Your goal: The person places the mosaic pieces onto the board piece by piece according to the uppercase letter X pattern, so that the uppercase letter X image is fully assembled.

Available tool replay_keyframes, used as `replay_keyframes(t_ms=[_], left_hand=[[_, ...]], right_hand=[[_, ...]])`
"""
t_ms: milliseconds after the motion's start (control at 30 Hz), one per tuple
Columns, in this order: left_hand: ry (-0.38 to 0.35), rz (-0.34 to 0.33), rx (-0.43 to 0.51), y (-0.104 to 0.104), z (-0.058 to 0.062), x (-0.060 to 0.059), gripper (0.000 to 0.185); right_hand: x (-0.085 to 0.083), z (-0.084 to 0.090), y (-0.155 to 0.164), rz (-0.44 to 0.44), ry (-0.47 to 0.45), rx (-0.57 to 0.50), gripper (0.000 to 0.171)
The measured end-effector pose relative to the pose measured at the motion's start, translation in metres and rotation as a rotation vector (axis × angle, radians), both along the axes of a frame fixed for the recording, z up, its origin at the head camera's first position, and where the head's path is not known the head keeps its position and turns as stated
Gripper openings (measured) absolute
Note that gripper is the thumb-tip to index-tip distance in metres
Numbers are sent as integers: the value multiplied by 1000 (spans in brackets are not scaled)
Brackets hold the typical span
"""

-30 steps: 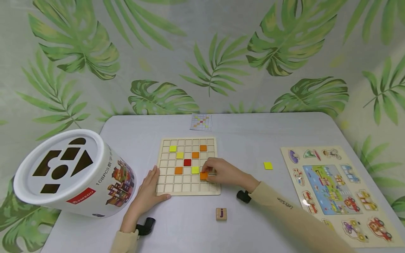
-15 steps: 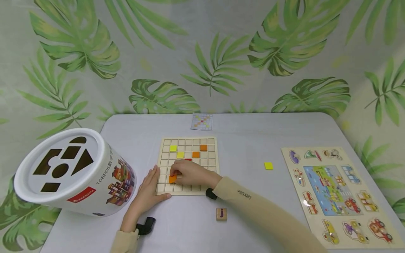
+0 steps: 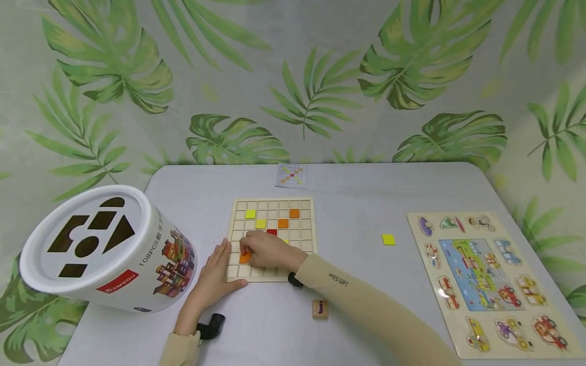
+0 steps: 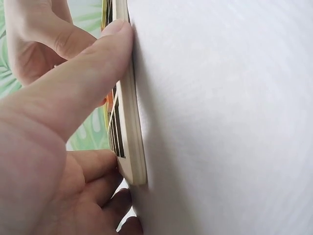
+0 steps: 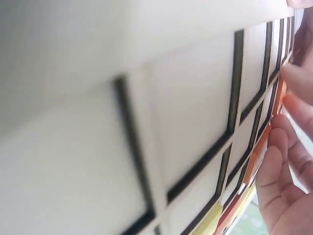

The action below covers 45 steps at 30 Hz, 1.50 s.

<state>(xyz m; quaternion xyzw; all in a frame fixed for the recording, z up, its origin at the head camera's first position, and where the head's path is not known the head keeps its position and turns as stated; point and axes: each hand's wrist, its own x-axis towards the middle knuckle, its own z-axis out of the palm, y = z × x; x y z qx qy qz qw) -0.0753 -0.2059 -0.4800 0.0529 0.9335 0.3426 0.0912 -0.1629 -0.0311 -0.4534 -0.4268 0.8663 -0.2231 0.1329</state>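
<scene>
Left of centre in the head view, the right hand (image 3: 267,250) pinches an orange tile (image 3: 244,257) over the grid board (image 3: 272,239); the left hand (image 3: 215,274), fingers flat, steadies its edge. Set crooked, the tile could straddle a divider.

1. Both arms wear long, pale cream-beige sleeves, the right sleeve (image 3: 366,310) and the left sleeve (image 3: 180,351).
2. The right sleeve carries small dark lettering along the forearm, too small to read surely.
3. A black wrist-mounted device sits at the left wrist (image 3: 210,325), another at the right wrist (image 3: 294,279).
4. Both hands are bare; no rings or gloves show.
</scene>
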Motion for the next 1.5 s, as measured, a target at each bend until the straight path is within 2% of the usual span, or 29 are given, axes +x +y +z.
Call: replay_keyframes(t_ms=[200,400,567,733,933,1067,1233,1367,1500], left_hand=[[11,-5,6,0,0,-1,102],[2,13,8,3,0,-1,102],[-6,19,5,2,0,1,103],[3,17,4,2,0,2,103],[23,11,2,2,-1,1,103],[33,9,2,3,-2,1,102],[33,10,4,2,-2,2,102],[31,13,3,2,-2,2,102],[27,15,8,3,-2,2,102]], right_hand=[[-5,6,26,-14,-68,-61,14],[-11,14,90,-118,-158,-169,20],[-14,10,167,-247,-134,-218,22],[-13,2,243,-370,-100,-221,23],[-8,-5,300,-434,-71,-172,24],[-3,-8,314,-418,-48,-139,26],[-3,-10,314,-399,-21,-143,29],[-6,-11,299,-397,-19,-161,28],[-7,-7,268,-372,-31,-183,27]])
